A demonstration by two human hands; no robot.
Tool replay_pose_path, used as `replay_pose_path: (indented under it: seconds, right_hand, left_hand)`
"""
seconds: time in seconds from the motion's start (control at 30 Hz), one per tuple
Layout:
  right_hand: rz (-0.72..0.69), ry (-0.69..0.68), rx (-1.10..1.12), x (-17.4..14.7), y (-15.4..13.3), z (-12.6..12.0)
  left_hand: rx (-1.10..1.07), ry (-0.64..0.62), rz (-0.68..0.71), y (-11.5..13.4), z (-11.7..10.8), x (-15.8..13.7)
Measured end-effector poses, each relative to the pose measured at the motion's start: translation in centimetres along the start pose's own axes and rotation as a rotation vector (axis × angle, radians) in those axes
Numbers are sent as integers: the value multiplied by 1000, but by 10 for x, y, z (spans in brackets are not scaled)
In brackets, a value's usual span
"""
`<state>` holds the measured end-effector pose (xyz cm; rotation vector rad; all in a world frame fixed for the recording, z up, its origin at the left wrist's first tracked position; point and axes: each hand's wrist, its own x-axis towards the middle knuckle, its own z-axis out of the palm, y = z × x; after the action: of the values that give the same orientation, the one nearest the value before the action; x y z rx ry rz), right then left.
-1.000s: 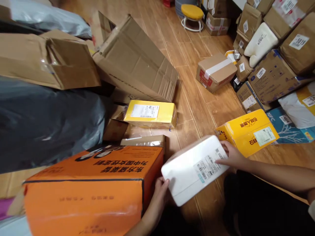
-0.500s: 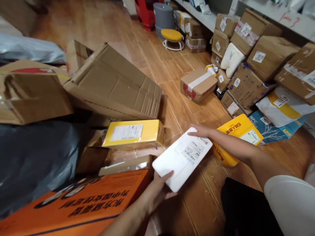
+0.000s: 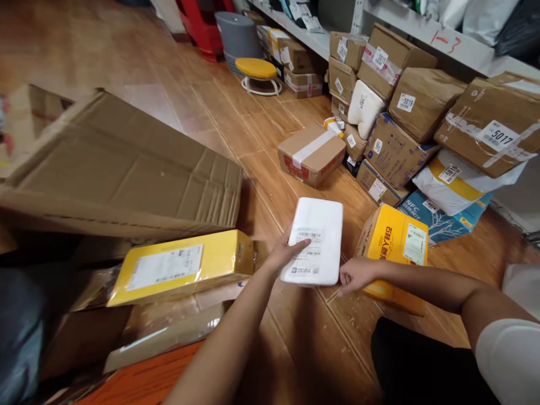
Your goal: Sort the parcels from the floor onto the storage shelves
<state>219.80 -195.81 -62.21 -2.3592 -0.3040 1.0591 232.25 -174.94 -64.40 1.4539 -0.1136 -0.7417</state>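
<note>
At the far left a big flattened cardboard box (image 3: 126,163) leans over the pile, and below it lies a yellow parcel (image 3: 181,267) with a white label. The left hand (image 3: 287,253) grasps the white packet (image 3: 314,239) at its near left edge, thumb laid on top across the shipping label, fingers out of sight beneath. The packet is held just above the wooden floor (image 3: 304,337), between the pile and a yellow carton (image 3: 394,250). It looks light, since one hand carries it flat, and fairly stiff (no sag along the far edge); the smooth wrap may be slippery, so a grip at two opposite edges seems safest. The right hand (image 3: 356,274) is loosely curled at the packet's near right corner, fingertips touching or almost touching it; whether it grips I cannot tell.
</note>
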Motion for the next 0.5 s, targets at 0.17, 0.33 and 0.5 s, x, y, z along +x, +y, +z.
replay_pose_path:
  seconds: [0.17, 0.33, 0.5]
  right_hand:
    - [219, 600, -197, -32, 42, -27]
    - [739, 704, -152, -58, 117, -99]
    - [925, 556, -129, -77, 143, -86]
  left_hand:
    - [793, -46, -21, 29, 43, 30]
    - [1105, 2, -52, 41, 75, 22]
    - [1139, -45, -40, 41, 90, 26]
